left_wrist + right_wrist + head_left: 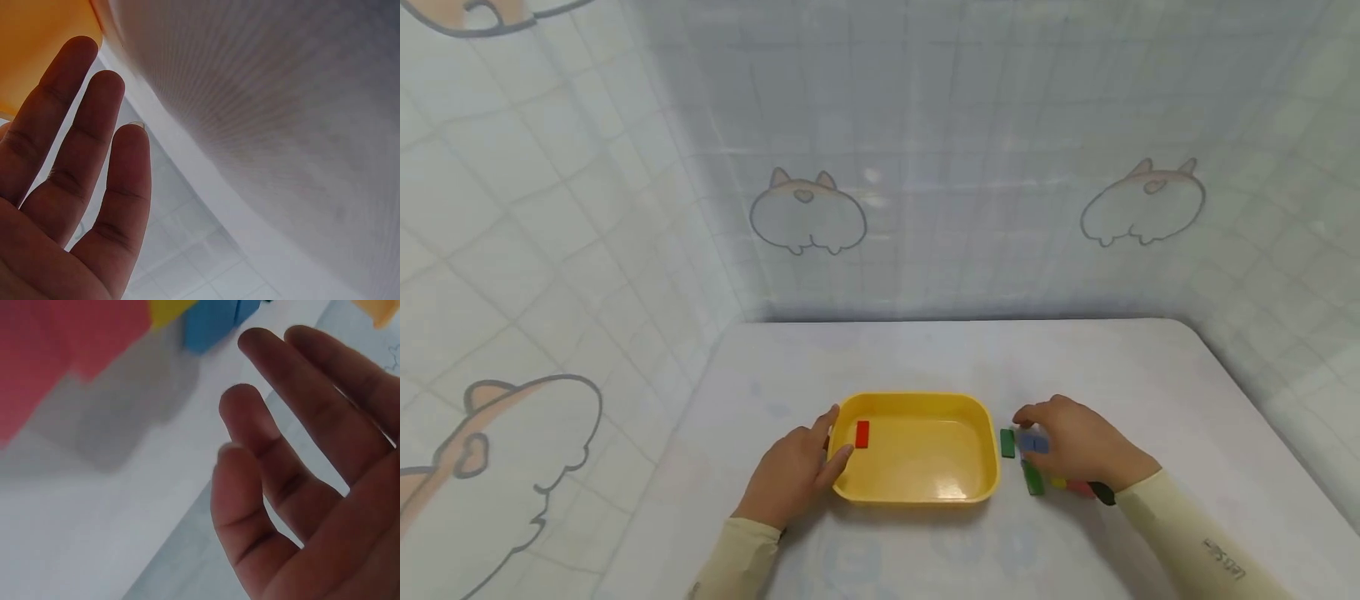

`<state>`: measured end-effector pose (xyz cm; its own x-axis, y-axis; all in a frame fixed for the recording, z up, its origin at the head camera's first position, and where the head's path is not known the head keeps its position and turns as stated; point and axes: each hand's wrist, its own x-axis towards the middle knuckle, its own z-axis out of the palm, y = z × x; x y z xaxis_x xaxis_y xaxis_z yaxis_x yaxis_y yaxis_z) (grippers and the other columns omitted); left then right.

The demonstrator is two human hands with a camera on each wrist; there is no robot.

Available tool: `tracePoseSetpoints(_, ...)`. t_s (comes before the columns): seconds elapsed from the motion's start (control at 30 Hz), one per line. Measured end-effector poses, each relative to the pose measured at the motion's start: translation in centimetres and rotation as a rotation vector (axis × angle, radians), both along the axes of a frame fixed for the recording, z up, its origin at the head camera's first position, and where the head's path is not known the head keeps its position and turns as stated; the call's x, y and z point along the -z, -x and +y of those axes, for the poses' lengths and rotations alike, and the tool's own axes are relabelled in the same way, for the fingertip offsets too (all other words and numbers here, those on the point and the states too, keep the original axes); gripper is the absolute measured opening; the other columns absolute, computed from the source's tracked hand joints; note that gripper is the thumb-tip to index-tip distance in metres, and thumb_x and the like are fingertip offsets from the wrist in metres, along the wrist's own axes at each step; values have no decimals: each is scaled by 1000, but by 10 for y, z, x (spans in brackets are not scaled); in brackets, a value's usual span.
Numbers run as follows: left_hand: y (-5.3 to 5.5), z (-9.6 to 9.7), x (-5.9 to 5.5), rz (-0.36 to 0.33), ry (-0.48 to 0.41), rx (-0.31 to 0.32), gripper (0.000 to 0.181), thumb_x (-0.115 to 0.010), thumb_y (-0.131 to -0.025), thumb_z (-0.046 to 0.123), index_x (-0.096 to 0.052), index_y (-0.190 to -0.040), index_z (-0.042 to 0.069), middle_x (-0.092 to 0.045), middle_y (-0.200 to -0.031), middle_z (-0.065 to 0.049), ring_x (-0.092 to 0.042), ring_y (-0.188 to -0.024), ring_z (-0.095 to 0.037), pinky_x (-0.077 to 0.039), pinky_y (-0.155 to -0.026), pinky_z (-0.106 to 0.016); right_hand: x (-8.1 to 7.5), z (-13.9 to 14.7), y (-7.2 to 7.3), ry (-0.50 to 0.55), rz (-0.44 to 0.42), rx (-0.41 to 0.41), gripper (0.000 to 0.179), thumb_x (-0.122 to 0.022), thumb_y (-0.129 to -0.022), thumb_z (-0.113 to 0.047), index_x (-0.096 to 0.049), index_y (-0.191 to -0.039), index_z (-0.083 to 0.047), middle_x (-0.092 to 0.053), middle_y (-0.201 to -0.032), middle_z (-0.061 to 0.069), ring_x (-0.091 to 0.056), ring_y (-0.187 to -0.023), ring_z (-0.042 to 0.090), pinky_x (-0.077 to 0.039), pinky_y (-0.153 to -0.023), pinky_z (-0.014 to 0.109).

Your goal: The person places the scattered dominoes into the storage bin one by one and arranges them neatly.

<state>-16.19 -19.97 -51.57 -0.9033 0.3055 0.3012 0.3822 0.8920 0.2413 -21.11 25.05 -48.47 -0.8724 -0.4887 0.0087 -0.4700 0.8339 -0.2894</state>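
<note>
My left hand (793, 471) rests at the left side of a yellow tray (913, 497), its thumb over the rim. In the left wrist view, straight fingers (81, 125) lie beside the orange-looking tray wall. A small red block (862, 434) lies inside the tray, towards its left end. Right of the tray, my right hand (1086, 442) hovers over blue blocks (1033, 442), fingers loosely bent. Nothing shows between the visible fingers in the right wrist view. A green block (1007, 443) lies between the tray and that hand; whether a fingertip touches any block is hidden.
Another green block (1032, 477), a yellow block (1058, 483) and a red block (1081, 489) lie under or beside the right hand and wrist. The white tabletop (940, 354) meets pale walls with animal drawings at the back and left.
</note>
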Motion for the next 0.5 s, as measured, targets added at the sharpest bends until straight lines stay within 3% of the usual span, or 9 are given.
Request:
tracePoseSetpoints(0.27,2,-2,2,11,0,4,70,-61,-104,55,-50,-156,10,-46,-72,7,-45,-65,-12,-49,-63,-33,-2,8,-2,-51,-139,98,51,-91,-77,-33,-74,-126,-29,-67,-119,-11,-58,-106,13,-54,-99,48)
tracePoseSetpoints(0.5,3,1,2,12,-6,5,70,-60,-104,57,-51,-156,11,-45,-71,5,-44,-64,-13,-49,-62,-33,3,8,-5,-35,-116,77,56,-93,-76,-32,-73,-128,-26,-68,-121,-10,-58,-108,14,-54,-100,49)
